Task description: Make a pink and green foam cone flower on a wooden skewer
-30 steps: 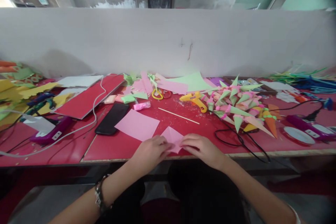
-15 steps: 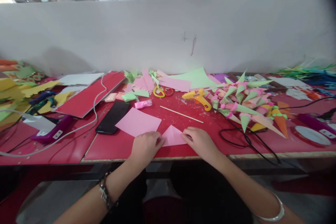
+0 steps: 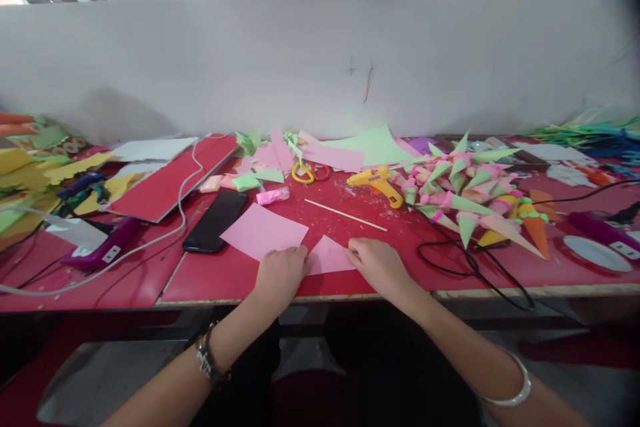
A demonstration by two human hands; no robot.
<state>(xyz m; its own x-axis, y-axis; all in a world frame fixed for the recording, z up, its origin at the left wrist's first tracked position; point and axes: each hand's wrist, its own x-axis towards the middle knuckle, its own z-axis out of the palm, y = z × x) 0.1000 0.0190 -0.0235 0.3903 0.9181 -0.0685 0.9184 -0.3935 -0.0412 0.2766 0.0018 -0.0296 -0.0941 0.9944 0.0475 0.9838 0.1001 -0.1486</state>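
Note:
A folded piece of pink paper (image 3: 329, 257) lies at the table's front edge, its peak pointing away from me and a crease down its middle. My left hand (image 3: 281, 272) is closed at its left corner, fingers bent and partly hidden under the knuckles. At the right corner, my right hand (image 3: 379, 268) pinches or presses the paper between thumb and fingers. A flat pink sheet (image 3: 265, 232) lies just beyond my left hand, unfolded. Farther back, a thin wooden stick (image 3: 345, 215) rests slantwise on the red tabletop.
A black phone (image 3: 215, 221) lies left of the pink sheet. Beyond the stick are a yellow glue gun (image 3: 377, 185), scissors with yellow and red handles (image 3: 303, 173) and a pink clay packet (image 3: 273, 195). Green-pink paper cones (image 3: 457, 190) are heaped right; black cord (image 3: 450, 270) loops nearby.
The pink paper has gone from being handled with its lower part raised to lying flat with a straight front edge. My hands have moved apart to its two corners. The view has tilted down slightly.

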